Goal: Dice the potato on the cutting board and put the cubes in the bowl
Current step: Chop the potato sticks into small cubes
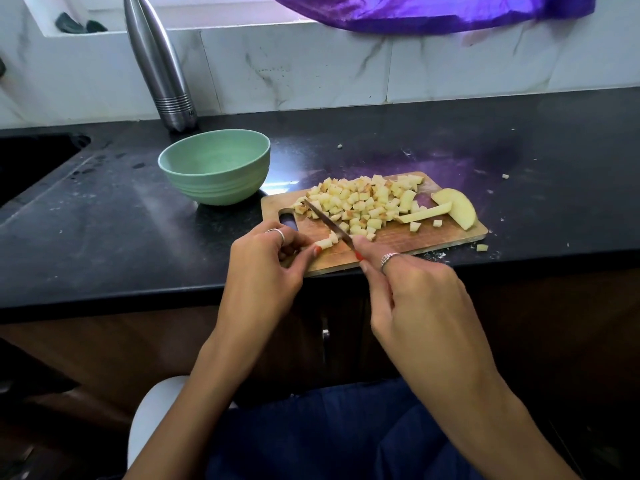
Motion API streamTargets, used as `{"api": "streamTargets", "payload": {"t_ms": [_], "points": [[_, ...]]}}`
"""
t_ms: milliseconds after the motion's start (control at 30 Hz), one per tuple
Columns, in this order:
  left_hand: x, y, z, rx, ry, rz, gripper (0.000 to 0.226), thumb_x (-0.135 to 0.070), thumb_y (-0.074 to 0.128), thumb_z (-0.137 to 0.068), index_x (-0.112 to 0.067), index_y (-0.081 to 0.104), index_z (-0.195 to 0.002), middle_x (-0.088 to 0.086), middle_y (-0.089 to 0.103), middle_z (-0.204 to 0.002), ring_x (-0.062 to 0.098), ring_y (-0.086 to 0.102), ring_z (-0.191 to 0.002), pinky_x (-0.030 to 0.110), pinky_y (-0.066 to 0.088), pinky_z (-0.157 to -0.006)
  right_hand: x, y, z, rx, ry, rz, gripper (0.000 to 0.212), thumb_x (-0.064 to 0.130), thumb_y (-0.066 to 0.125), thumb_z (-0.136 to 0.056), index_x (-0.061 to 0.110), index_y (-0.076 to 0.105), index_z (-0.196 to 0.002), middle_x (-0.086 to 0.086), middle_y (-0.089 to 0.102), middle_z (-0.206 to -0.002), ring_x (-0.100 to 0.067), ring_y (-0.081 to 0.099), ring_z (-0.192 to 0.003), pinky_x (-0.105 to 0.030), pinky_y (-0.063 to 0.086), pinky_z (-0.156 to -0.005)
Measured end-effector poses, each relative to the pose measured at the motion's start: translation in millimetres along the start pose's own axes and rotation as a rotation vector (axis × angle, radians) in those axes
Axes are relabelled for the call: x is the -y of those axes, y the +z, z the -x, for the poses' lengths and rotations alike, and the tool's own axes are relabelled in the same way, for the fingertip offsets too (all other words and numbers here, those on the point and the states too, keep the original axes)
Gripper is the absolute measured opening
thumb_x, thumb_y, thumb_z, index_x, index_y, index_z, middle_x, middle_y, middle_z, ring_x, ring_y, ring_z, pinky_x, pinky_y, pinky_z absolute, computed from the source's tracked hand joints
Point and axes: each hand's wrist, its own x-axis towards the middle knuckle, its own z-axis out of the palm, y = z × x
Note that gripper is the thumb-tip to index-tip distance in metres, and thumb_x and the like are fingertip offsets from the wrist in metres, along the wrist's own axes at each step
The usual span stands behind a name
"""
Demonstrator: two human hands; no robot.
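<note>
Left hand (266, 261) pinching a pale potato strip (325, 242) at 7 o'clock on the wooden cutting board (446, 233), steadied for slicing. Right hand (412, 292), grip clenched on the small knife (327, 220). Diced cubes (363, 202) heaped mid-board; green bowl (214, 168) at 10 o'clock, within sweeping reach.

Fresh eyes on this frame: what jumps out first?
The heap of potato cubes on the wooden cutting board at centre, with the right hand holding the knife while the left hand pinches a potato strip at the board's near edge. Next, the empty green bowl left of the board, and uncut potato slices at its right end.
</note>
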Motion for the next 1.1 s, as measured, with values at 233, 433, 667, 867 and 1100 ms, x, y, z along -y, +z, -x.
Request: {"api": "streamTargets", "payload": {"t_ms": [233, 433, 667, 867, 1100], "points": [[2, 2, 0, -0.006, 0.005, 0.023, 0.007, -0.014, 0.077, -0.076, -0.011, 0.075, -0.082, -0.01, 0.059, -0.076, -0.012, 0.052, -0.069, -0.001, 0.034, -0.063, 8, 15, 2, 0.031, 0.003, 0.062, 0.04, 0.012, 0.066, -0.084, 0.017, 0.061, -0.123, 0.0, 0.067, -0.073, -0.018, 0.063, -0.056, -0.033, 0.051, -0.045], [2, 3, 0, -0.018, 0.001, 0.027, 0.007, -0.016, 0.077, -0.076, -0.012, 0.075, -0.082, -0.008, 0.06, -0.076, -0.009, 0.052, -0.069, 0.0, 0.035, -0.062, 13, 12, 13, 0.041, 0.007, 0.172, 0.051, 0.01, 0.082, -0.065, 0.014, 0.068, -0.113, 0.002, 0.063, -0.06, -0.015, 0.057, -0.041, -0.025, 0.038, -0.033], [0, -4, 2, 0.042, -0.01, 0.018, 0.021, -0.019, 0.076, -0.078, -0.012, 0.074, -0.097, -0.02, 0.054, -0.082, -0.007, 0.056, -0.071, -0.002, 0.037, -0.07, 2, 1, 3, -0.013, 0.032, 0.065, 0.034, 0.014, 0.064, -0.086, 0.017, 0.063, -0.12, 0.0, 0.069, -0.075, -0.02, 0.065, -0.061, -0.035, 0.055, -0.051], [5, -9, 6, 0.035, -0.012, 0.025, 0.02, -0.017, 0.076, -0.077, -0.013, 0.073, -0.097, -0.007, 0.063, -0.088, 0.002, 0.06, -0.076, 0.005, 0.045, -0.073, 17, 9, 3, 0.014, -0.006, 0.043, 0.039, 0.014, 0.063, -0.087, 0.02, 0.059, -0.125, 0.002, 0.067, -0.075, -0.019, 0.064, -0.061, -0.037, 0.054, -0.05], [5, -6, 5, -0.002, -0.024, 0.048, 0.008, -0.013, 0.076, -0.077, -0.013, 0.075, -0.085, -0.01, 0.061, -0.082, -0.009, 0.055, -0.074, 0.001, 0.038, -0.064, 14, 14, 9, 0.05, 0.025, 0.126, 0.048, 0.01, 0.077, -0.072, 0.018, 0.065, -0.118, 0.003, 0.063, -0.063, -0.016, 0.059, -0.046, -0.027, 0.043, -0.037]]}}
